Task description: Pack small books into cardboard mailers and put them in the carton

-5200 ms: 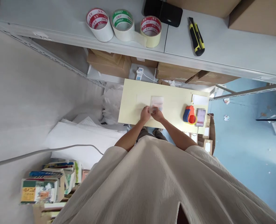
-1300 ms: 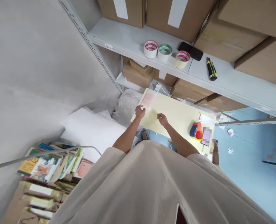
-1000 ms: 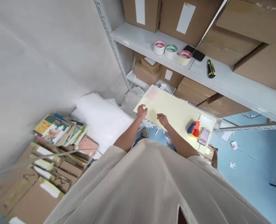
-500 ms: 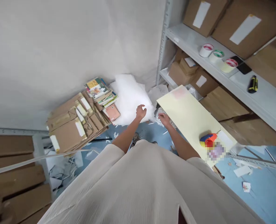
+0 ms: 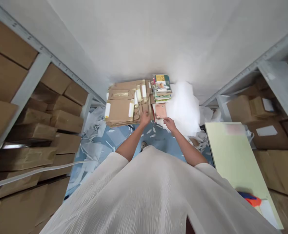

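Note:
My left hand [image 5: 145, 119] is in front of the right end of a stack of flattened cardboard boxes [image 5: 121, 110]; it is slightly blurred, fingers loosely spread, with nothing seen in it. My right hand [image 5: 169, 124] hovers with loosely bent fingers and holds nothing that I can see. Just beyond it lies a pink flat packet or booklet [image 5: 161, 111]. Behind that stands a pile of books [image 5: 162, 86] with colourful covers. A white, soft-looking bundle [image 5: 183, 107] lies right of the books, against the wall.
Shelves with cardboard boxes [image 5: 63, 122] stand on the left, and more boxes [image 5: 277, 167] on the right. A pale yellow tabletop [image 5: 231, 149] at the right bears a red and blue tool [image 5: 252, 198]. Paper scraps [image 5: 92, 130] litter the blue floor [image 5: 158, 139]. A white strap [image 5: 48, 168] crosses at left.
My view has turned left. My hands, before in front of the white bundle and the yellow tabletop, are now by the cardboard stack and the pink packet.

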Tool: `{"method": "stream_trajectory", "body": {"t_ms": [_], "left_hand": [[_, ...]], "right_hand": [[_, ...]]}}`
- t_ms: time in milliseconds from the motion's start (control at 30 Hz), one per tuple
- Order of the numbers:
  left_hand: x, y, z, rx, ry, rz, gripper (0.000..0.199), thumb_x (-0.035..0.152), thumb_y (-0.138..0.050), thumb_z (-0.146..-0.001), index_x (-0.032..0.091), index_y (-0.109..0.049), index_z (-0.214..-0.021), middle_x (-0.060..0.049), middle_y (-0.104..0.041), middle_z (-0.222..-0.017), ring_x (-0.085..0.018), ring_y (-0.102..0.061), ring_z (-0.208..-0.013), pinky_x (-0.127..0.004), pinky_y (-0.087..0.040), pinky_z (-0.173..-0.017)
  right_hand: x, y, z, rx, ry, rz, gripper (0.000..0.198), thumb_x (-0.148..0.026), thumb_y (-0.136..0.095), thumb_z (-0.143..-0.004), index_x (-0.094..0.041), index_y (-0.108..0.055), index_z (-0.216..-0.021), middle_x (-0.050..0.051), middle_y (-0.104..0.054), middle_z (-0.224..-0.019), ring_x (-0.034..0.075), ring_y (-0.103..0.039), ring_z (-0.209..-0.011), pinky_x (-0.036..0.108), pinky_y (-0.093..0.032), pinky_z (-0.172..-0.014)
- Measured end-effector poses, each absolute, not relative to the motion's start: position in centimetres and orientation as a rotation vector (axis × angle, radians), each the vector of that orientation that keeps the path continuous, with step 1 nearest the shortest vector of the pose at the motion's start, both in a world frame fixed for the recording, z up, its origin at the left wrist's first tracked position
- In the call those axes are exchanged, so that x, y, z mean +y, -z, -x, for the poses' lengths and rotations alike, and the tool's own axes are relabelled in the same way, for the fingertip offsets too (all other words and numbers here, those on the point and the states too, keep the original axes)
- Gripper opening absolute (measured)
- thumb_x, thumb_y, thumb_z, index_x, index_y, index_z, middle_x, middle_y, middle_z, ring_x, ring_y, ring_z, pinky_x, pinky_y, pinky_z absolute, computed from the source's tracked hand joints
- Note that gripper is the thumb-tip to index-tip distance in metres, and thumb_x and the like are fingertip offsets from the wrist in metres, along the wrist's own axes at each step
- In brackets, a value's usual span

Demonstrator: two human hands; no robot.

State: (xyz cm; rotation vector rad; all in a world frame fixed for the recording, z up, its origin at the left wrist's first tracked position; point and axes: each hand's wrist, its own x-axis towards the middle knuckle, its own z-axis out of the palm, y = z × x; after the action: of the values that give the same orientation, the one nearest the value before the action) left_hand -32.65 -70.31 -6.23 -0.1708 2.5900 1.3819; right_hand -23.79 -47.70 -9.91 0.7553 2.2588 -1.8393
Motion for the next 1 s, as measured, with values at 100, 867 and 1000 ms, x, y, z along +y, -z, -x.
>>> {"method": "stream_trajectory", "body": {"t_ms": [100,867,1000], "left_hand": [[-76.4,6.8,33.9,2.614,-1.426,0.326,0.027,0.019,-0.073,-0.09,0.024,-0.073,-0.117,-0.015,-0.079,-0.136,-0.035,-0.069,-0.143,-0.051,-0.049,-0.13],[-89.8,10.3,32.7,2.104,-1.832,1.577,0.03,0.016,-0.073,-0.091,0.024,-0.059,-0.116,-0.01,-0.076,-0.119,-0.024,-0.076,-0.114,-0.044,-0.062,-0.109],[-89.8,9.9,33.9,2.018,-2.072,1.604,0.029,0.02,-0.076,-0.095,0.025,-0.058,-0.117,-0.007,-0.078,-0.112,-0.021,-0.078,-0.109,-0.041,-0.063,-0.105]], "right_hand": [[-53.6,10.3,27.6,2.258,1.792,-0.62,0.021,-0.036,-0.072,-0.085,-0.024,-0.077,-0.102,0.005,-0.084,-0.098,0.025,-0.08,-0.096,0.044,-0.067,-0.098],[-70.9,10.2,37.8,2.614,1.239,0.042,0.04,-0.028,-0.065,-0.089,-0.02,-0.078,-0.126,0.017,-0.069,-0.144,0.032,-0.067,-0.129,0.051,-0.052,-0.129],[-71.1,9.5,38.2,2.618,1.351,0.063,0.035,-0.03,-0.065,-0.09,-0.022,-0.078,-0.121,0.014,-0.071,-0.133,0.029,-0.068,-0.117,0.048,-0.056,-0.123]]}}
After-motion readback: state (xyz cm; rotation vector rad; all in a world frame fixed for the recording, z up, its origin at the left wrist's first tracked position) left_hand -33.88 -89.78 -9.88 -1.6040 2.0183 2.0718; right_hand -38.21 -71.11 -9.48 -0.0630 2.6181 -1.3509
